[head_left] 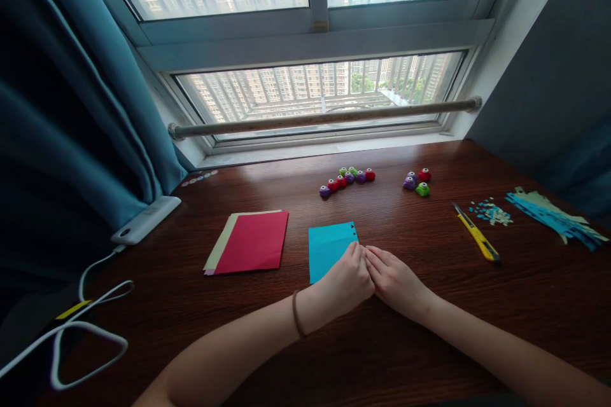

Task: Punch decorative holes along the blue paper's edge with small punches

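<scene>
A blue paper sheet (327, 248) lies flat on the dark wooden table (296, 343), with small punched holes at its top right corner. My left hand (346, 280) rests on the sheet's lower right part, fingers curled. Beside it, my right hand (396, 280) lies on the table, its fingertips meeting the left hand's at the sheet's right edge. Whether either hand pinches the paper is hidden by the fingers.
A red sheet on a pale stack (251, 241) lies to the left. Several small craft punches (347, 179) and three more (417, 182) sit further back. A yellow utility knife (477, 240), paper scraps (491, 213) and blue strips (556, 219) lie right. A power bank (146, 219) with white cable sits left.
</scene>
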`<state>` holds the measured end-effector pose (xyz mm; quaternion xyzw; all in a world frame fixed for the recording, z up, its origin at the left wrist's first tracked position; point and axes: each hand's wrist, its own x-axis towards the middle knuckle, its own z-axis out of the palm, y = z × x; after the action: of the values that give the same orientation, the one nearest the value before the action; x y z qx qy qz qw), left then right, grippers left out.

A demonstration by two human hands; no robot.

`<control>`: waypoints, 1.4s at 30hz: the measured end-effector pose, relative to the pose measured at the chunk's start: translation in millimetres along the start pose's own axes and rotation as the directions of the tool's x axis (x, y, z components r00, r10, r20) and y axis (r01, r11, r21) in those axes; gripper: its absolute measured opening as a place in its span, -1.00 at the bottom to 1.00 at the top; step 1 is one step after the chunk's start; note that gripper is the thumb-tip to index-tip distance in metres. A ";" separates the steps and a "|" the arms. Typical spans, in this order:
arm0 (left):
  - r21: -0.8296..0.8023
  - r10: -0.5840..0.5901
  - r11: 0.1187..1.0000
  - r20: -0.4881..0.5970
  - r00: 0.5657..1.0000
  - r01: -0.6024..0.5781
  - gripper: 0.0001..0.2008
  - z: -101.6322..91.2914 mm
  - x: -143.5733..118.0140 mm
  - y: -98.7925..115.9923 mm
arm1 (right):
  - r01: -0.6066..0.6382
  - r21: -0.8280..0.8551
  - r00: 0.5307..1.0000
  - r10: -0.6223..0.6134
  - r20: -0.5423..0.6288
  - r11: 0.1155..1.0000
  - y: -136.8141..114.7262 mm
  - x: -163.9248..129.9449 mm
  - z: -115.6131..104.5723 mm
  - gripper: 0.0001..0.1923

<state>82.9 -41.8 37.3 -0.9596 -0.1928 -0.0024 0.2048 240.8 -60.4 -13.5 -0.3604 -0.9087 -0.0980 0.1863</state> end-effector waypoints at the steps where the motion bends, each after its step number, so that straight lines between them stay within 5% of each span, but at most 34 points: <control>1: -0.023 -0.006 1.000 0.003 1.000 0.006 -0.72 2.0 -1.3 -1.5 | -0.003 0.012 1.000 0.003 -0.005 1.000 -0.1 0.7 -0.8 -0.62; 8: -0.497 -0.115 0.863 -0.023 0.993 0.088 -0.57 11.1 -21.5 -34.0 | -0.085 0.188 0.993 0.099 -0.067 0.978 1.3 6.4 -11.2 -0.71; 17: -0.521 -0.260 0.808 0.102 0.960 0.274 -0.45 48.1 -58.4 -45.5 | -0.263 0.546 0.942 0.333 -0.031 0.796 13.0 2.7 -5.0 -0.60; 21: -0.524 -0.255 0.808 0.104 0.961 0.270 -0.46 50.1 -60.5 -44.9 | -0.430 0.632 0.811 0.583 -0.042 0.644 27.7 0.0 -3.3 -0.60; 25: -0.526 -0.250 0.808 0.100 0.963 0.264 -0.46 47.6 -60.2 -46.7 | -0.485 0.800 0.651 0.757 0.060 0.354 43.6 -1.2 -0.3 -0.67; 28: -0.529 -0.245 0.807 0.101 0.964 0.261 -0.38 46.5 -60.8 -47.4 | -0.458 0.861 0.605 0.788 0.118 0.223 56.0 -2.7 5.0 -0.65; 30: -0.531 -0.249 0.806 0.093 0.964 0.260 -0.30 45.8 -60.9 -47.5 | -0.477 0.843 0.589 0.802 0.097 0.248 68.2 -5.2 8.3 -0.62; 36: -0.525 -0.274 0.811 0.048 0.961 0.258 -0.27 45.0 -60.7 -47.5 | -0.633 0.579 0.555 0.823 -0.122 0.514 130.6 -15.4 9.5 -0.63; 42: -0.515 -0.279 0.816 0.046 0.959 0.263 -0.31 46.6 -61.6 -47.5 | -0.730 0.386 0.546 0.821 -0.167 0.564 182.1 -12.8 9.3 -0.76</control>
<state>4.8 -6.2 8.1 -0.9417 -0.3164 -0.0981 -0.0593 372.8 65.9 -19.3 -0.6769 -0.6109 0.0624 0.4058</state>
